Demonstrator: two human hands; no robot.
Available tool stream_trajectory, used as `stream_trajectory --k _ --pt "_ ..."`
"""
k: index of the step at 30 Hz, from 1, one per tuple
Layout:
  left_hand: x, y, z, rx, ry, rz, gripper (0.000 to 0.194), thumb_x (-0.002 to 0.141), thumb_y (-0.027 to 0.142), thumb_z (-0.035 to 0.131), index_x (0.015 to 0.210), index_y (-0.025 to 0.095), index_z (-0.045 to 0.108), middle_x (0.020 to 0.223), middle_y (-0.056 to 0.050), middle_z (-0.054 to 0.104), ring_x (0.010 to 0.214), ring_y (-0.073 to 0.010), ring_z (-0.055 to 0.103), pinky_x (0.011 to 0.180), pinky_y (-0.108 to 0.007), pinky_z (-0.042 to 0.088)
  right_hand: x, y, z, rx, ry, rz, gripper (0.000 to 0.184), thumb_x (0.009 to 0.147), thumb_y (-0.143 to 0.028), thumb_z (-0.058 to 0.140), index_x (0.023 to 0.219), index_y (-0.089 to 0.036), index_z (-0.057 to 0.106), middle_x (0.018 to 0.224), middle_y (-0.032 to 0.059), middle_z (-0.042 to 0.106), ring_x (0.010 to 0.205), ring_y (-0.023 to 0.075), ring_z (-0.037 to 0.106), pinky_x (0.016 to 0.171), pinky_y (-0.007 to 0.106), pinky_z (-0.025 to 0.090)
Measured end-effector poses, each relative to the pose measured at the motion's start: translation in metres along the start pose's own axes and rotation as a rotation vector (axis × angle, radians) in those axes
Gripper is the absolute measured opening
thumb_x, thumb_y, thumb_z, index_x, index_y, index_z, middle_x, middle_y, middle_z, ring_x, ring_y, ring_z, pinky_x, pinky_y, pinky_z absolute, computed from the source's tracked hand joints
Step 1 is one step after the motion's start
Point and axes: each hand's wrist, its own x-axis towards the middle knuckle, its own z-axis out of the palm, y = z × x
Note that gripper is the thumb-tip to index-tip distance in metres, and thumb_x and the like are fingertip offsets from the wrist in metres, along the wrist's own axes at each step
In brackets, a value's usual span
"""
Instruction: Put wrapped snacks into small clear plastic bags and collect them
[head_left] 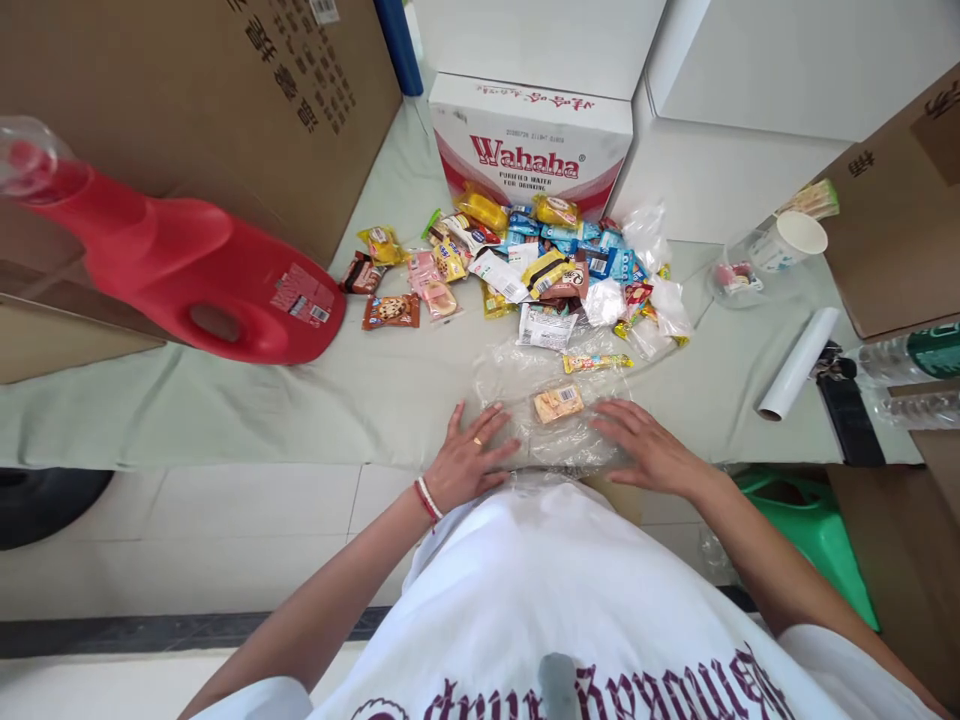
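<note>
My left hand (474,452) lies flat with fingers spread on the left edge of a clear plastic bag (559,445). On the bag's right side rests my right hand (645,447), its fingers stretched out and holding nothing. Between the two hands a small wrapped snack (558,403) with a barcode label sits on the plastic. Just beyond it is a thin yellow snack stick (598,363). Farther back spreads a heap of packaged snacks (551,275) in many colours. A brown cookie packet (391,311) lies at the heap's left.
A red jug (217,270) stands at the left beside a large cardboard box (225,110). Behind the heap is a Wahaha water box (530,150). To the right are a paper cup (795,240), a white roll (799,362) and plastic bottles (919,355).
</note>
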Motion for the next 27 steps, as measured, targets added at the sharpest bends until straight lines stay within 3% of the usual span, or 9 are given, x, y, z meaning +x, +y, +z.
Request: stream_trajectory --k 2,4,10,14,17,19,21,24,27 --pt "-0.003 0.011 0.009 -0.041 0.083 -0.037 0.011 0.095 0.029 0.061 0.099 0.026 0.071 0.132 -0.008 0.071 0.141 -0.0295 0.053 0.125 -0.066 0.005 -0.023 0.005 0.005 -0.007 0.018 0.062 0.049 0.095 -0.038 0.065 0.142 -0.025 0.06 0.154 0.016 0.05 0.145 0.0346 0.043 0.119 0.061 0.036" --pt "-0.003 0.018 0.012 -0.136 0.169 -0.133 0.018 0.098 0.026 0.053 0.087 0.025 0.068 0.11 -0.004 0.078 0.129 -0.0239 0.063 0.126 -0.06 0.013 -0.032 0.007 0.007 0.061 0.046 0.095 0.029 0.1 -0.032 0.055 0.123 -0.025 0.071 0.14 0.0145 0.062 0.136 0.0316 0.052 0.114 0.058 0.042" --pt "0.025 0.004 -0.001 -0.271 0.348 -0.531 0.039 0.099 0.037 0.043 0.065 0.023 0.054 0.073 -0.003 0.066 0.106 -0.0228 0.066 0.115 -0.051 0.038 0.019 0.017 -0.025 0.369 0.014 0.322 0.036 0.104 -0.047 0.044 0.101 -0.022 0.07 0.085 0.0043 0.072 0.078 0.0205 0.065 0.074 0.033 0.053" --pt "0.057 -0.028 -0.015 -0.067 0.437 -0.898 0.021 0.083 0.039 0.063 0.072 0.023 0.058 0.089 -0.01 0.064 0.105 -0.0316 0.059 0.1 -0.054 0.046 0.071 0.034 -0.054 0.033 0.156 0.564 0.03 0.097 -0.042 0.054 0.11 -0.02 0.069 0.085 0.0079 0.07 0.081 0.0252 0.061 0.07 0.033 0.046" --pt "0.061 -0.037 -0.03 0.11 0.656 -1.045 0.022 0.077 0.032 0.067 0.095 0.02 0.063 0.111 -0.017 0.062 0.115 -0.0365 0.053 0.099 -0.058 0.043 0.104 0.032 -0.067 -0.259 0.289 0.545 0.028 0.097 -0.033 0.055 0.116 -0.018 0.068 0.105 0.0169 0.068 0.104 0.0344 0.056 0.079 0.04 0.045" --pt "0.056 -0.027 -0.037 0.195 0.808 -0.934 0.019 0.083 0.025 0.058 0.101 0.02 0.063 0.113 -0.016 0.062 0.116 -0.0342 0.053 0.101 -0.057 0.042 0.123 0.024 -0.067 -0.304 0.278 0.391 0.028 0.099 -0.031 0.053 0.118 -0.017 0.068 0.112 0.0181 0.065 0.111 0.0356 0.051 0.084 0.042 0.044" --pt "0.053 -0.004 -0.037 0.207 0.768 -0.653 0.023 0.089 0.019 0.049 0.105 0.022 0.066 0.111 -0.013 0.065 0.111 -0.0295 0.058 0.099 -0.051 0.043 0.143 0.015 -0.058 -0.324 0.184 0.226 0.029 0.099 -0.031 0.056 0.123 -0.017 0.066 0.114 0.0174 0.064 0.114 0.0347 0.049 0.087 0.042 0.043" --pt "0.062 0.032 -0.02 0.125 0.349 -0.223 0.038 0.092 0.016 0.049 0.122 0.028 0.067 0.12 -0.009 0.072 0.101 -0.0249 0.062 0.091 -0.045 0.045 0.168 0.009 -0.037 -0.414 0.098 0.16 0.036 0.096 -0.028 0.062 0.13 -0.015 0.062 0.117 0.018 0.063 0.114 0.0347 0.047 0.089 0.042 0.039" --pt "0.081 0.049 0.005 0.099 0.078 -0.151 0.046 0.094 0.015 0.046 0.133 0.028 0.065 0.136 -0.008 0.069 0.102 -0.0253 0.062 0.086 -0.044 0.046 0.185 0.014 -0.025 -0.47 0.085 0.21 0.029 0.098 -0.025 0.058 0.125 -0.016 0.066 0.113 0.0177 0.064 0.111 0.035 0.046 0.088 0.043 0.036"
